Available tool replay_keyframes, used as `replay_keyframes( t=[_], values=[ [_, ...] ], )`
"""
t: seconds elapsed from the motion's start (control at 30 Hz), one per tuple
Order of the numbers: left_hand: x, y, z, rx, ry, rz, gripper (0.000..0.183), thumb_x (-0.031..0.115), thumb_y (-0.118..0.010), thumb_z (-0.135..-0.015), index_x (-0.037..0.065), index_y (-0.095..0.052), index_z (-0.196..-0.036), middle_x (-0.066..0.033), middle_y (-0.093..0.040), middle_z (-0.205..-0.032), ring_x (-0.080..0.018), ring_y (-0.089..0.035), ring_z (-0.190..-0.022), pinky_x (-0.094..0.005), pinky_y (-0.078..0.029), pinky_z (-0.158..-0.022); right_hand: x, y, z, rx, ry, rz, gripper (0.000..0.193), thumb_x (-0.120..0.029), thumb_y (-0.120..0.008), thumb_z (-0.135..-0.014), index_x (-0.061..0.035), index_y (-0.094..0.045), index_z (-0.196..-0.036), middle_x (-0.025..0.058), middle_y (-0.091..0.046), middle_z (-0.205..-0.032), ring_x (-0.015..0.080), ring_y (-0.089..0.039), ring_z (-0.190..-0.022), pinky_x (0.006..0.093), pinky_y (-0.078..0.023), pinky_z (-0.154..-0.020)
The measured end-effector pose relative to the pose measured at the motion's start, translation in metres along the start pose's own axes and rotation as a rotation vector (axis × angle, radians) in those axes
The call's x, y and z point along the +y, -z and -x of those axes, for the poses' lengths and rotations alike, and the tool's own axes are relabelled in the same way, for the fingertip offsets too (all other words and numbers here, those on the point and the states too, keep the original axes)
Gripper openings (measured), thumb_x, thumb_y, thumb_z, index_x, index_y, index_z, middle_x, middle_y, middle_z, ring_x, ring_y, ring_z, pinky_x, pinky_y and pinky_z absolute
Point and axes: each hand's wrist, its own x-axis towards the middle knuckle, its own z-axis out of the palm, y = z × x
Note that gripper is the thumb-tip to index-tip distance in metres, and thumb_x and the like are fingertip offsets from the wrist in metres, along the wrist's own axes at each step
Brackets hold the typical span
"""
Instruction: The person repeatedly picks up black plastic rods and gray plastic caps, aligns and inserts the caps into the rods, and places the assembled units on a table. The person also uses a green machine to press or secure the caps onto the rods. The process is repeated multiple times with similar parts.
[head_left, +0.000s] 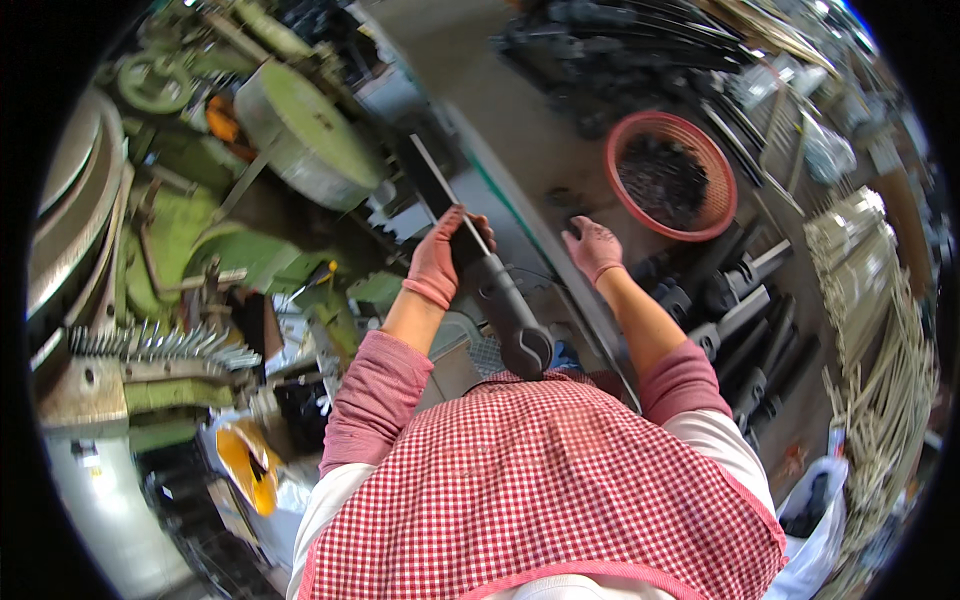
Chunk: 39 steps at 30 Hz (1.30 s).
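My left hand [437, 262], in a pink glove, is closed around a long black bar with a bright metal strip and a grey plastic end piece [518, 325]. The bar slants up and away to the left; its rounded grey end is close to my checked apron. Over the bench at the right, my right hand [595, 248], in a matching glove, has its fingers drawn together. Something dark shows at its fingertips, too small to name. Just beyond that hand stands a red plastic basket [617, 150] holding many small dark pieces.
A green machine with a large round wheel [310, 135] fills the left side, with a row of screws [165, 343] nearer me. Several similar black bars with grey ends [735, 290] lie on the bench at right. Bundles of pale strips [865, 290] stand farther right.
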Motion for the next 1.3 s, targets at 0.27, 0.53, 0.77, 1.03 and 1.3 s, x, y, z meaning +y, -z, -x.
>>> replay_keyframes(
  t=[0.27,0.53,0.77,1.03,1.3],
  values=[
    [-0.011,0.030,0.077,0.051,-0.223,-0.191,0.026,0.025,-0.067,-0.099,-0.001,-0.065,-0.106,-0.0133,-0.072,-0.100,-0.0245,-0.071,-0.089,-0.0400,-0.060,-0.082,0.016,-0.049,-0.030,-0.115,0.032,0.302,0.040,-0.039,-0.057,-0.097,-0.0105,-0.059,-0.124,0.0177,-0.071,-0.118,0.0355,-0.068,-0.111,0.0483,-0.054,-0.092],
    [-0.007,0.042,0.104,0.045,-0.241,-0.047,0.025,0.030,-0.068,-0.099,0.007,-0.059,-0.100,-0.0100,-0.069,-0.089,-0.0242,-0.069,-0.081,-0.0392,-0.059,-0.073,0.038,-0.054,-0.041,-0.104,0.110,0.388,0.055,-0.039,-0.057,-0.095,-0.0040,-0.049,-0.137,0.0231,-0.071,-0.114,0.0424,-0.068,-0.104,0.0514,-0.054,-0.091],
    [-0.004,0.048,0.108,0.097,-0.290,0.012,0.030,0.032,-0.071,-0.097,0.008,-0.055,-0.102,-0.0089,-0.067,-0.083,-0.0247,-0.068,-0.075,-0.0393,-0.058,-0.068,0.038,-0.054,-0.032,-0.090,0.040,0.294,0.045,-0.036,-0.056,-0.096,-0.0046,-0.051,-0.127,0.0265,-0.069,-0.112,0.0437,-0.067,-0.105,0.0514,-0.052,-0.092],
    [-0.001,0.061,0.108,0.141,-0.335,0.037,0.023,0.029,-0.065,-0.101,0.007,-0.058,-0.097,-0.0096,-0.064,-0.082,-0.0247,-0.066,-0.072,-0.0462,-0.060,-0.073,0.042,-0.043,-0.020,-0.014,0.050,0.239,0.030,-0.033,-0.065,-0.090,-0.0109,-0.069,-0.109,0.0145,-0.074,-0.107,0.0350,-0.070,-0.103,0.0466,-0.055,-0.088],
    [0.004,0.062,0.110,0.159,-0.363,0.022,0.026,0.030,-0.070,-0.098,0.008,-0.057,-0.096,-0.0095,-0.064,-0.080,-0.0248,-0.066,-0.071,-0.0462,-0.060,-0.072,0.029,-0.031,-0.015,0.001,-0.070,0.235,0.035,-0.032,-0.067,-0.089,-0.0098,-0.061,-0.115,0.0176,-0.073,-0.104,0.0358,-0.070,-0.103,0.0476,-0.056,-0.087]
  ],
)
